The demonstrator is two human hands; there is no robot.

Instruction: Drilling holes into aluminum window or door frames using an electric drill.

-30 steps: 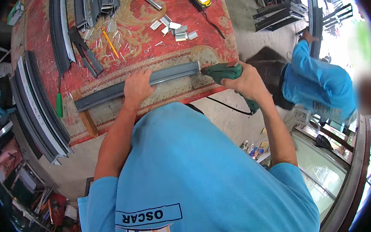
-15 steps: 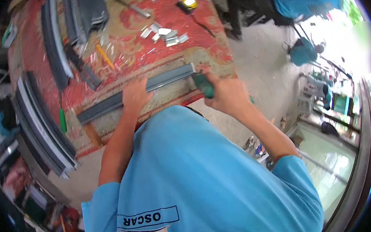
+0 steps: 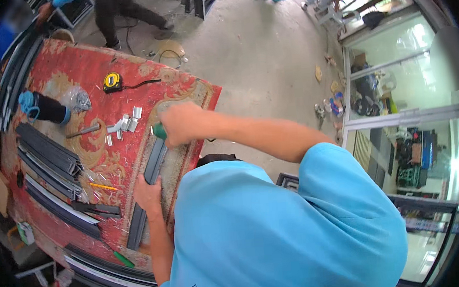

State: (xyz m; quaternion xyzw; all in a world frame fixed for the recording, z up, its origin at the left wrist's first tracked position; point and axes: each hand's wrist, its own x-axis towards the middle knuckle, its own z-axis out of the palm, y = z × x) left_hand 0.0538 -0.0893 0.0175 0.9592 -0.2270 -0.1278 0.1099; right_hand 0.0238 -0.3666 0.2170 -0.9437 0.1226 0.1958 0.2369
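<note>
A dark grey channel-shaped profile [image 3: 157,161] lies on the worktable near its front edge. My left hand [image 3: 147,196] is closed over its middle, thumb to one side. My right hand [image 3: 182,124] is wrapped round a green tool [image 3: 158,130] at the profile's far end. Most of that tool is hidden by my fingers, so its kind does not show. Several small silvery metal pieces [image 3: 125,122] lie loose just left of my right hand.
On the red-patterned worktable [image 3: 143,69] are a yellow tape measure [image 3: 112,82], a yellow pencil [image 3: 103,186], a green-handled screwdriver [image 3: 123,260], a dark bottle [image 3: 43,108] and stacked grey profiles [image 3: 52,152]. Other people stand beyond. A glass-panelled frame [image 3: 391,71] is at the right.
My view has swung to the right, so the table now appears further left and turned. My left hand still holds the profile; the green tool stays in my right hand at the profile's end.
</note>
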